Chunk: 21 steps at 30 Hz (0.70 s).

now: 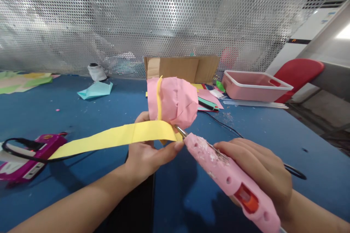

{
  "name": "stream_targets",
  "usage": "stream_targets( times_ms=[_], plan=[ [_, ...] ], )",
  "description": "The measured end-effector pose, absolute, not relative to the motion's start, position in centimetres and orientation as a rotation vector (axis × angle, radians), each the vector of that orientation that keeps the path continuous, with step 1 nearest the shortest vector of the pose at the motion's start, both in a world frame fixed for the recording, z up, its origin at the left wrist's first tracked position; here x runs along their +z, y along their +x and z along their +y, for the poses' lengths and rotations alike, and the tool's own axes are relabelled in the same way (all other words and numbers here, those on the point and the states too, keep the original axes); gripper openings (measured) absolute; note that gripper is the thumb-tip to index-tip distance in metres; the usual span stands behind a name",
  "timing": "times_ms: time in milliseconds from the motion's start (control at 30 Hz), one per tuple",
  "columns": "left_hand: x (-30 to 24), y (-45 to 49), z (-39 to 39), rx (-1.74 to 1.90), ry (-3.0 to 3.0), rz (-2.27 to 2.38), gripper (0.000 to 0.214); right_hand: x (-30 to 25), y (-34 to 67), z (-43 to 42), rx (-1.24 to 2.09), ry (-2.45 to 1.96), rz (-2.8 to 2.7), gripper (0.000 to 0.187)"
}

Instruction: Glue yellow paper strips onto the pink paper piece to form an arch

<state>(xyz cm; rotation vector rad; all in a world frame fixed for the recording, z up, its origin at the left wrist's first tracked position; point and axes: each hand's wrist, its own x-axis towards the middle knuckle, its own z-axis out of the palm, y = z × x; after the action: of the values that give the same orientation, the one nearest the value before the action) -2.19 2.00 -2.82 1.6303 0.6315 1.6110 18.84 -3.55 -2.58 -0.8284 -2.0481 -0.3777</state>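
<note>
My left hand (149, 156) is closed on a pink paper shape (177, 100), rounded and creased, with a thin yellow strip around its left part. A long yellow paper strip (109, 138) runs from the underside of that shape toward the lower left; my left thumb presses near its right end. In my right hand (257, 171) is a pink hot glue gun (218, 171), crusted with dried glue. Its metal nozzle points up-left and meets the yellow strip by the pink paper's lower edge. The left fingers are partly hidden behind the paper.
A purple power strip (38, 154) with a plugged-in black cable lies at left. Folded light-blue paper (95, 90) and a white object (97, 72) lie behind it. Farther back stand a cardboard box (188, 68) and a pink basket (251, 89). A box cutter (207, 104) lies on coloured paper.
</note>
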Motion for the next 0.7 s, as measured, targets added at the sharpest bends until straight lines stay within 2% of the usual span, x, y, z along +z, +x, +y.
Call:
stream_targets(
  times_ms=[133, 300, 467, 567, 633, 700],
  plan=[
    [-3.0, -2.5, 2.1, 1.652, 1.779, 0.702, 0.038, -1.9, 18.8, -3.8, -0.375, -0.86, -2.09, 0.024],
    [-3.3, -2.9, 2.4, 1.744, 1.884, 0.847, 0.043, -1.6, 18.6, -4.2, -0.374, -0.901, -2.096, 0.022],
    [-2.8, -2.8, 2.4, 1.76, 1.909, 0.848, 0.044, -2.0, 19.4, -3.6, -0.526, -0.921, -2.018, 0.021],
    [-2.6, -2.7, 2.5, 1.711, 1.883, 0.879, 0.043, -1.4, 21.4, -2.3, -0.729, -0.964, -1.984, 0.02],
    [-2.5, -2.5, 2.5, 1.669, 1.829, 0.914, 0.042, -0.8, 23.4, -1.1, -0.855, -1.168, -2.037, 0.023],
    [-2.4, -2.4, 2.6, 1.661, 1.79, 0.965, 0.04, -0.4, 25.5, 0.2, -0.804, -1.615, -2.141, 0.028]
  ],
)
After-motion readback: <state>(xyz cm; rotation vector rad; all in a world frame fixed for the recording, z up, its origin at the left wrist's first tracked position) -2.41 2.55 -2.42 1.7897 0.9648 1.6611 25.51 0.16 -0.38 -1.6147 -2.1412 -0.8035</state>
